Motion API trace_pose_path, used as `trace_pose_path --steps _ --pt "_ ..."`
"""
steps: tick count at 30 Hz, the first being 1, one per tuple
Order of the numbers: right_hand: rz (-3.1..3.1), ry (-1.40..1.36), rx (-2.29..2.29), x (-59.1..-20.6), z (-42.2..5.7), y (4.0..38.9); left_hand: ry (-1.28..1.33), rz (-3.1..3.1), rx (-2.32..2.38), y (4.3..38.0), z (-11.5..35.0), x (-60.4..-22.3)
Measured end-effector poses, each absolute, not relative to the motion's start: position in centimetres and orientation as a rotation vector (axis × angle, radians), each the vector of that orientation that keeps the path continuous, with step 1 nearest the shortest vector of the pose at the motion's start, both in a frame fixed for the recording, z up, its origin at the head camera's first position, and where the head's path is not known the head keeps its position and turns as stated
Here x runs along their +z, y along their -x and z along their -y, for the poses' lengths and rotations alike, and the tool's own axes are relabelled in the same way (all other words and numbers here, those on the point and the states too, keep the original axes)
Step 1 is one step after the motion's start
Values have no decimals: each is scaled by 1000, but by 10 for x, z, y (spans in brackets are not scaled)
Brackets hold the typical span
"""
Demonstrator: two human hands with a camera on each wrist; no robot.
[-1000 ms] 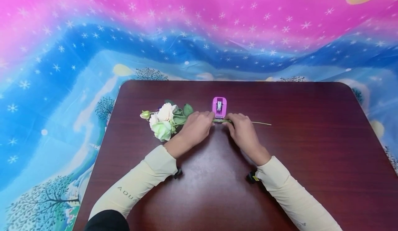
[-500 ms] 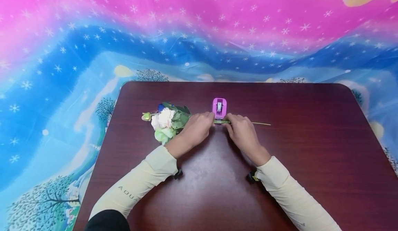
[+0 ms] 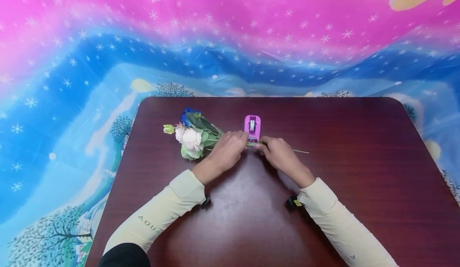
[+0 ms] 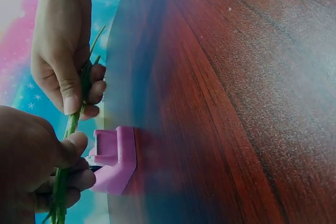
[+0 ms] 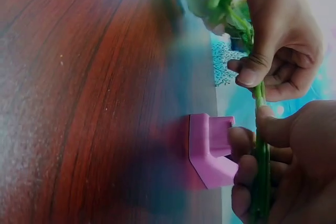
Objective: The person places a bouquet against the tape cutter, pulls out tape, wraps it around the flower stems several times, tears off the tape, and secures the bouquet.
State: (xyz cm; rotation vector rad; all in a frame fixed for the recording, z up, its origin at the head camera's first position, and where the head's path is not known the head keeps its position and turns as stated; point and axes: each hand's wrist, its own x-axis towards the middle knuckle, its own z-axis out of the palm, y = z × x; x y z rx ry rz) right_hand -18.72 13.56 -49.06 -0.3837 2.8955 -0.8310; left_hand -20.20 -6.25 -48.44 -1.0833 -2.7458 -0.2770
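A bunch of flowers lies sideways across both hands, with pale pink-white blooms (image 3: 191,138), a blue flower (image 3: 189,116) and a green bud (image 3: 168,129) at the left end. My left hand (image 3: 228,149) grips the green stems (image 4: 62,182) just below the leaves. With thumb and fingers, my right hand (image 3: 282,155) pinches the stems a short way to the right. Between the hands a shiny patch shows on the stems; whether it is clear tape I cannot tell. Directly behind that gap stands a pink tape dispenser (image 3: 252,127), its cutter end facing the stems.
The dark red-brown wooden table (image 3: 359,171) has its far edge behind the dispenser. A pink and blue snowflake-patterned cloth (image 3: 230,55) hangs beyond it. Small black devices (image 3: 292,202) sit at the wrists.
The bunch has turned about its stems: the blue flower has come up at the far side and the white blooms have rolled. The thin stem end has dropped nearer. Both hands still hold the stems.
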Motion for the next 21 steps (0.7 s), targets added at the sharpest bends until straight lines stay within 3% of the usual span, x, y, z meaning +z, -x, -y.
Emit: trace_pose_path --steps 21 --pt "-3036 427 -914 -499 -132 186 1078 2785 -323 205 61 -488"
